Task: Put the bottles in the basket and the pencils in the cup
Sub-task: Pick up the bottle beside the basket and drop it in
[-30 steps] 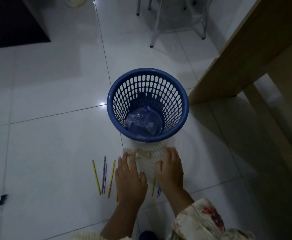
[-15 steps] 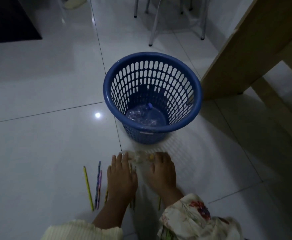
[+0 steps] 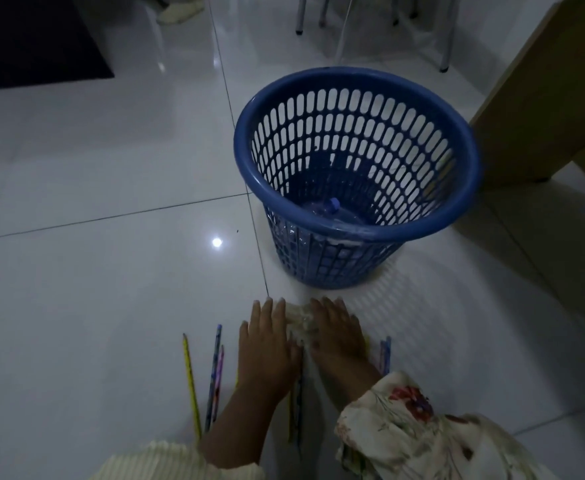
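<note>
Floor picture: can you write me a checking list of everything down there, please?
Surface: glossy white tiled floor.
Job's things: blue basket upright, one clear bottle inside; pencils lie loose left of, between and right of the hands; crumpled clear plastic between the hands; no cup seen.
Clutter: nothing seen.
Grippers: left hand and right hand, fingers fairly straight, touch the plastic from either side.
Cables: nothing seen.
Surroundings: dark mat, metal chair legs, wooden panel.

Two bare hands side by side, palms down, left hand (image 3: 267,344) with fingers straight and pointing forward, right hand (image 3: 339,336) just beside it in the same flat pose, left forearm (image 3: 239,420) bare up to a cream ribbed cuff (image 3: 180,462), right wrist (image 3: 357,379) emerging from a floral sleeve (image 3: 405,420).
</note>
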